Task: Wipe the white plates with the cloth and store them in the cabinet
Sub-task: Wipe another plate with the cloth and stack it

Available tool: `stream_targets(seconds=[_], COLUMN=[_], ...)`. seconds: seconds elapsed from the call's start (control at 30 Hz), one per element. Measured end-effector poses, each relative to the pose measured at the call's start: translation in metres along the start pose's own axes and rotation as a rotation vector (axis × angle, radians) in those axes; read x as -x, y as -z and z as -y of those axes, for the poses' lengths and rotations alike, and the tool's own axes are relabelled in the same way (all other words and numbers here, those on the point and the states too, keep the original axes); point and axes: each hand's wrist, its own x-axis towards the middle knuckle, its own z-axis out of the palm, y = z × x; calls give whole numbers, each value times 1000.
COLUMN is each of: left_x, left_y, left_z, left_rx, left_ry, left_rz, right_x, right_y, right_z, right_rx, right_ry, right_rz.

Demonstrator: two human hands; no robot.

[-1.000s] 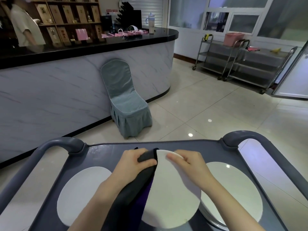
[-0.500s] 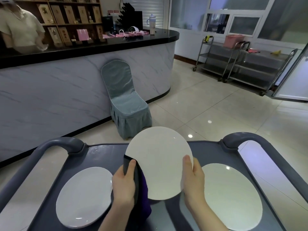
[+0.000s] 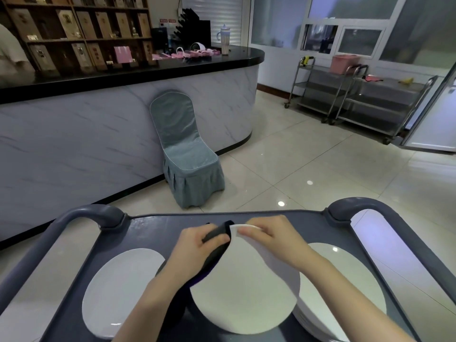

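At lower centre, above the cart (image 3: 153,233), the left hand (image 3: 195,245) pinches the dark cloth (image 3: 218,255) over the white plate (image 3: 244,292)'s far rim and the right hand (image 3: 276,240) grips that rim beside it; best to hold firm and draw the cloth round the edge.

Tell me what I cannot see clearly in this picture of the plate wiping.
Head view only.
Held plate: left rim hidden under the cloth and left hand.
Right plates: their number, covered by the held plate.
Shelf boxes: labels too small.
Storage cabinet: cannot be identified.
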Motion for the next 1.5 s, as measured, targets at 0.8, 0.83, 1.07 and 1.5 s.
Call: stream_targets(seconds=[0.8,0.83,1.07,1.5], left_x=[7,7,10,-4], left_y=[-11,-17,-29,5], left_z=[2,2,-4,5], left_rx=[419,519,779,89], left_ry=[296,364,538,125], left_rz=[-427,-498,-665,-41], right_x=[4,4,12,-15], right_y=[-2,-12,-65,6], right_z=[6,11,22,-10], right_rx=[-454,-623,-786,11], right_ry=[-266,-325,-514,-106], right_rz=[-553,-672,-888,60])
